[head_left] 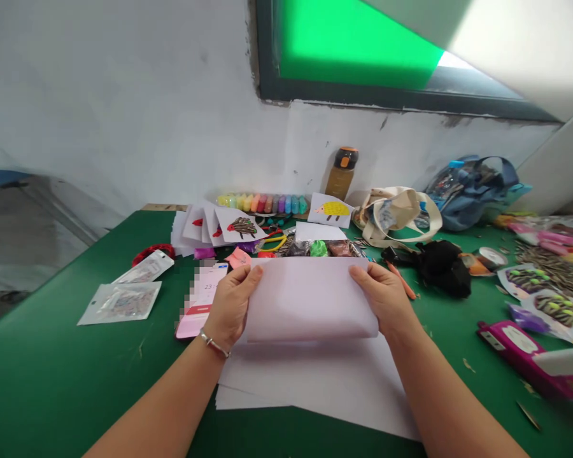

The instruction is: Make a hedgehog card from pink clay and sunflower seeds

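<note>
A white sheet of paper (310, 296), bent over along its lower edge, is held up between my two hands. My left hand (233, 299) pinches its upper left corner, the thumb in front. At the upper right corner my right hand (384, 292) grips it the same way. Below the raised sheet, more white paper sheets (310, 381) lie loosely stacked on the green table (67, 375). A phone (203, 296) with a lit screen rests just left of my left hand. An orange pen-like tool (401, 281) lies beyond my right hand.
Cards with hedgehog pictures (241, 226) lean at the back left. Behind them stand colored tubs (267, 203) and a bottle (341, 175). Plastic packets (121, 302) lie left. A canvas bag (391, 213), black pouch (444, 267) and magenta device (530, 356) occupy the right.
</note>
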The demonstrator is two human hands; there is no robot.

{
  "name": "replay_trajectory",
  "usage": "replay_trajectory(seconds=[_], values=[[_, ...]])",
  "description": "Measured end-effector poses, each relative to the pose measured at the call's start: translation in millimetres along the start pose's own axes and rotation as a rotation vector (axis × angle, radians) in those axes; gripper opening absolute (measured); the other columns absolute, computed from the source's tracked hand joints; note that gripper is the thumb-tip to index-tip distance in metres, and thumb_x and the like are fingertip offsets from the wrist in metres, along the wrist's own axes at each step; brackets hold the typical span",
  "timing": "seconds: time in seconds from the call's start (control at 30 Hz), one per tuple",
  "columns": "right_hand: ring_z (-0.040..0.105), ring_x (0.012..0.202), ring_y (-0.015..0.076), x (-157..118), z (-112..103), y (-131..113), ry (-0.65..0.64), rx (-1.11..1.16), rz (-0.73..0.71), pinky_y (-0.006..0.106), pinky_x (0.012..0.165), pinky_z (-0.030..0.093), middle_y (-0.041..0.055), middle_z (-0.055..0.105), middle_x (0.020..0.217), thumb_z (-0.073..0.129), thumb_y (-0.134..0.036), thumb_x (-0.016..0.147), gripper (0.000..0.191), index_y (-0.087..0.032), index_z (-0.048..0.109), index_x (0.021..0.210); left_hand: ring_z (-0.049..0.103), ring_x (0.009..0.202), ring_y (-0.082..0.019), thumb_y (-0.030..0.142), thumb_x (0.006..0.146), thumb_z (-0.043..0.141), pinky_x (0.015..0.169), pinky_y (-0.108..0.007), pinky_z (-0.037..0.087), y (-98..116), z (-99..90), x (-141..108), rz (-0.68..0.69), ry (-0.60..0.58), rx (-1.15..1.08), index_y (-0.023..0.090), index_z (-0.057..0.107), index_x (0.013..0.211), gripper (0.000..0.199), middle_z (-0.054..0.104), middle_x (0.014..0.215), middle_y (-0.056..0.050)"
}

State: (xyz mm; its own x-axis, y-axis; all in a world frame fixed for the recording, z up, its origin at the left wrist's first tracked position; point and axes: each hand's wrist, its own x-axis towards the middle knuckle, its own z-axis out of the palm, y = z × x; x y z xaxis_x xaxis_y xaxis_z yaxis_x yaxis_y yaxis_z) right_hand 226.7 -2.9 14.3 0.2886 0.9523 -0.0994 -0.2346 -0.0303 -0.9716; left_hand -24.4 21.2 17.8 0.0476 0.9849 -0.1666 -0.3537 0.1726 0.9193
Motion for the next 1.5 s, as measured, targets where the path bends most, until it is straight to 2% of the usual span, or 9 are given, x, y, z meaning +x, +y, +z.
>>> replay_trajectory(seconds=[0.33,0.73,0.83,0.93,1.0,1.1,1.27,1.4,1.5], values=[[0.058,0.057,0.0132,0,1,0,-0.014,0.011,-0.005,0.024,0.054,0.046,-0.0002,0.067,0.067,0.08,-0.038,0.062,0.025,-0.02,0.066,0.072,0.049,0.055,-0.008,0.036,0.065,0.077,0.051,-0.019,0.04,-4,-2.4,2,0.091,0.039,0.057,0.014,0.056,0.065,0.03,0.054,0.061,0.003],[0.054,0.054,0.0129,-1,-2,-2,-0.015,-0.114,-0.023,0.024,0.05,0.042,0.0001,0.065,0.066,0.076,-0.041,0.066,0.027,-0.019,0.066,0.076,0.05,0.055,-0.009,0.042,0.069,0.074,0.05,-0.02,0.038,-5,-5.9,2,0.064,0.022,0.155,0.015,0.061,0.071,0.03,0.057,0.064,0.002],[0.052,0.052,0.0127,0,-6,-4,-0.038,-0.156,-0.016,0.024,0.048,0.039,-0.0002,0.063,0.064,0.075,-0.043,0.066,0.027,-0.019,0.065,0.074,0.051,0.056,-0.01,0.046,0.072,0.07,0.051,-0.02,0.039,-1,-4.9,3,0.124,0.045,0.175,0.016,0.065,0.078,0.032,0.06,0.066,0.001],[0.048,0.049,0.011,2,-11,-4,-0.096,-0.2,0.009,0.023,0.045,0.035,-0.0017,0.061,0.06,0.075,-0.043,0.066,0.028,-0.018,0.064,0.071,0.059,0.07,-0.015,0.048,0.074,0.067,0.062,-0.023,0.045,6,-4.8,3,0.246,0.093,0.293,0.015,0.07,0.088,0.035,0.068,0.08,-0.004],[0.049,0.05,0.0108,2,-14,-4,-0.154,-0.215,0.035,0.022,0.046,0.035,-0.0021,0.061,0.061,0.075,-0.043,0.066,0.028,-0.018,0.064,0.072,0.062,0.085,-0.02,0.046,0.074,0.067,0.073,-0.026,0.047,11,-5.2,1,0.295,0.04,0.456,0.017,0.071,0.095,0.036,0.071,0.092,-0.007],[0.053,0.055,0.0125,0,-15,-5,-0.232,-0.235,0.072,0.024,0.049,0.039,-0.0008,0.063,0.067,0.074,-0.043,0.068,0.028,-0.019,0.067,0.077,0.062,0.097,-0.023,0.042,0.073,0.069,0.082,-0.027,0.046,15,-4.8,-6,0.267,-0.143,0.759,0.023,0.074,0.095,0.03,0.072,0.101,-0.005],[0.055,0.058,0.0134,-1,-14,-6,-0.264,-0.304,0.056,0.024,0.051,0.041,0.0,0.064,0.068,0.073,-0.044,0.069,0.028,-0.018,0.069,0.08,0.065,0.086,-0.023,0.044,0.081,0.056,0.073,-0.027,0.046,19,0.3,-15,0.152,-0.429,0.913,0.024,0.075,0.088,0.028,0.073,0.093,-0.003],[0.055,0.058,0.0143,-1,-13,-4,-0.259,-0.319,0.061,0.025,0.051,0.041,0.0004,0.065,0.07,0.073,-0.046,0.069,0.03,-0.019,0.069,0.081,0.063,0.091,-0.024,0.045,0.079,0.058,0.077,-0.028,0.044,22,2.3,-17,0.197,-0.413,0.949,0.025,0.074,0.093,0.029,0.072,0.098,-0.002],[0.054,0.058,0.0137,-1,-10,-2,-0.273,-0.366,0.047,0.024,0.05,0.04,0.0006,0.064,0.069,0.071,-0.046,0.07,0.031,-0.018,0.069,0.08,0.063,0.086,-0.023,0.042,0.079,0.058,0.074,-0.028,0.043,22,2.0,-17,0.243,-0.409,0.997,0.025,0.074,0.089,0.025,0.072,0.092,-0.002]])
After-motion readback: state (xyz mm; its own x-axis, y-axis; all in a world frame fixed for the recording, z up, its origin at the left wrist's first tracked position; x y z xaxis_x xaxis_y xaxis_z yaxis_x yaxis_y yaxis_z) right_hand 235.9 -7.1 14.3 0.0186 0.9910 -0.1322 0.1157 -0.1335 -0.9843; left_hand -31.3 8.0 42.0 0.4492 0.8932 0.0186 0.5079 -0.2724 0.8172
